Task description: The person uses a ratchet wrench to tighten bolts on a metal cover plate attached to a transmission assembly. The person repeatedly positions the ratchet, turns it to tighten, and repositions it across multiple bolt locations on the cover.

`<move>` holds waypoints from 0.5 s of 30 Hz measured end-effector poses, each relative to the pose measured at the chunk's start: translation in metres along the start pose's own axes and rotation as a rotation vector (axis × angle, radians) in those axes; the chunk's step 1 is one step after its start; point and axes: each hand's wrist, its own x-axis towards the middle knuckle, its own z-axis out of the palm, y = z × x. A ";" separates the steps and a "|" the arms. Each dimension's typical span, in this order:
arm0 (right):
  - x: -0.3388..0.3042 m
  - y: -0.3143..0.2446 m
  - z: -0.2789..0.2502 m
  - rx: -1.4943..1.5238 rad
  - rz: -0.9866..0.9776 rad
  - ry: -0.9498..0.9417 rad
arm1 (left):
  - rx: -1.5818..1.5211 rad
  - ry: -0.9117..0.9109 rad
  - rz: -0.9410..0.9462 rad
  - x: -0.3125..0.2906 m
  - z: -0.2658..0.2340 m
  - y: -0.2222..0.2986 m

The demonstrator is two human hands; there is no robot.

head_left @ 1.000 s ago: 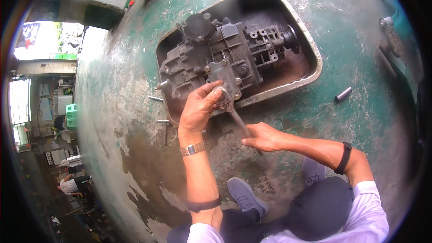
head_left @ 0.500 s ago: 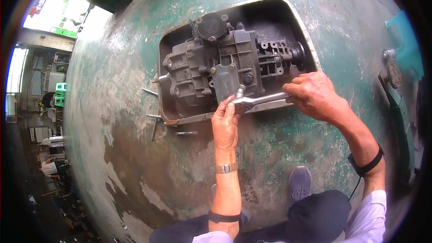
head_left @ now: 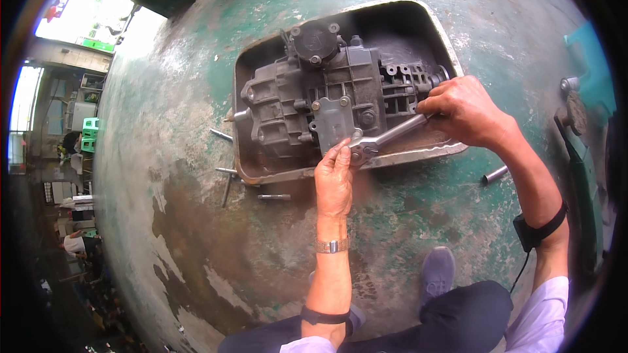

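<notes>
A dark metal gearbox (head_left: 356, 82) lies in a shallow metal tray (head_left: 278, 175). On its near side is a grey cover plate (head_left: 333, 124) with bolts at its corners. My right hand (head_left: 468, 111) is closed round the handle of a ratchet wrench (head_left: 400, 131), which slants up to the right over the tray's near rim. My left hand (head_left: 335, 180) pinches the ratchet's head at the plate's lower right corner. Its fingertips partly hide the head and the plate's near edge, so the bolt under it does not show fully.
On the floor left of the tray lie a metal rod (head_left: 221, 134), a T-shaped tool (head_left: 226, 186) and a short bar (head_left: 273, 197). A metal tube (head_left: 495, 175) lies near my right forearm. At far right stand a green metal piece (head_left: 585, 176) and a turquoise object (head_left: 592, 68).
My right hand has swung the ratchet handle up and away from me, so it slants more steeply. The left hand stays at the head. The tube by my right forearm has come into sight.
</notes>
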 end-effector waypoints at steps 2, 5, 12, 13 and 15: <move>0.009 0.008 -0.003 0.017 0.029 -0.018 | 0.015 -0.001 0.000 0.006 0.001 -0.002; 0.020 0.010 -0.009 0.068 0.026 -0.012 | 0.091 0.062 -0.001 0.007 -0.001 -0.006; 0.049 -0.002 -0.020 0.035 -0.004 -0.015 | 0.063 0.038 0.031 0.015 -0.011 -0.027; 0.053 -0.003 -0.022 0.006 -0.016 -0.014 | 0.054 0.037 0.051 0.014 -0.012 -0.031; 0.063 -0.005 -0.026 -0.053 -0.027 -0.052 | 0.004 0.041 0.065 0.009 -0.010 -0.038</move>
